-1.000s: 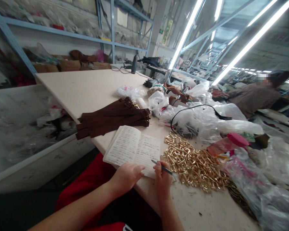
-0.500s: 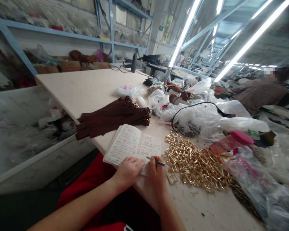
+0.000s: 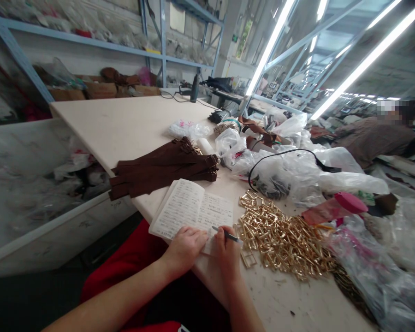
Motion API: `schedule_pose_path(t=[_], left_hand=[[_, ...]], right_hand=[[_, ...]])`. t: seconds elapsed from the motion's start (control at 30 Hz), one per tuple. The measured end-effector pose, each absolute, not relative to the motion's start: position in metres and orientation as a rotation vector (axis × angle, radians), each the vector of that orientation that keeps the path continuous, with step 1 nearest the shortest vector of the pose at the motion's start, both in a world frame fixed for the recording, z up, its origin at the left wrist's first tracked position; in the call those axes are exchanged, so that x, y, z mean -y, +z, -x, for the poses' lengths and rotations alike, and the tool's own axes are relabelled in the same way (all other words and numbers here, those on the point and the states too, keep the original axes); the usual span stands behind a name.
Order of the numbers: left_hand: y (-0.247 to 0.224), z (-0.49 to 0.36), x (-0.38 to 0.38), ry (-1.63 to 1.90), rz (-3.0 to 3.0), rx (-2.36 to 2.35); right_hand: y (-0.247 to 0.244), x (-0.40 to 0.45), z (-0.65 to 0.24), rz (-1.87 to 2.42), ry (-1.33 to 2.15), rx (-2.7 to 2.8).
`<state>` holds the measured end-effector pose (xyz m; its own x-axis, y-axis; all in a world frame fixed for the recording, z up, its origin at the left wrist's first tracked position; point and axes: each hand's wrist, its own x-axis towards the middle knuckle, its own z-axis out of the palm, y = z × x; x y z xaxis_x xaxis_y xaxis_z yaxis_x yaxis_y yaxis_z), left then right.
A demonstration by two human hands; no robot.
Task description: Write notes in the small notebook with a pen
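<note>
An open notebook (image 3: pixel 180 207) with handwritten lines on both pages lies at the table's near edge. My left hand (image 3: pixel 188 244) rests flat on its lower part, fingers stretched out. In my right hand (image 3: pixel 227 251) a dark pen (image 3: pixel 231 236) is pinched, its tip over the right page. Right beside that hand spreads a heap of gold metal buckles (image 3: pixel 283 237), with one loose buckle (image 3: pixel 249 259) at its near side. Beyond the notebook lies a bundle of dark brown straps (image 3: pixel 162 170).
Clear plastic bags (image 3: pixel 280 170) crowd the table's right side, with a pink-lidded bottle (image 3: pixel 335 207) among them. A white bin (image 3: pixel 48 249) stands left of the table (image 3: pixel 90 120). Blue shelving (image 3: pixel 90 44) lines the back. Another person (image 3: pixel 370 133) is at the far right.
The view has shifted very slightly. Both hands stay on the notebook, and the pen remains in my right hand at nearly the same spot.
</note>
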<state>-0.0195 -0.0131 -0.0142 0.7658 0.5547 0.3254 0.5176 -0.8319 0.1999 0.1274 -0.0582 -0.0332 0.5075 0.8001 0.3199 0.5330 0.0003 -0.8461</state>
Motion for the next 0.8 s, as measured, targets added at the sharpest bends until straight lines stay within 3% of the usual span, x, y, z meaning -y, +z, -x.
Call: schedule_pose_path(t=[0.4, 0.8], left_hand=[[-0.005, 0.024, 0.018, 0.584, -2.855, -0.812], [0.029, 0.014, 0.039, 0.492, -2.511, -1.017]], right_hand=[[-0.025, 0.065, -0.127, 1.579, 0.287, 1.035], [-0.02, 0.085, -0.134, 1.018, 0.829, 0.683]])
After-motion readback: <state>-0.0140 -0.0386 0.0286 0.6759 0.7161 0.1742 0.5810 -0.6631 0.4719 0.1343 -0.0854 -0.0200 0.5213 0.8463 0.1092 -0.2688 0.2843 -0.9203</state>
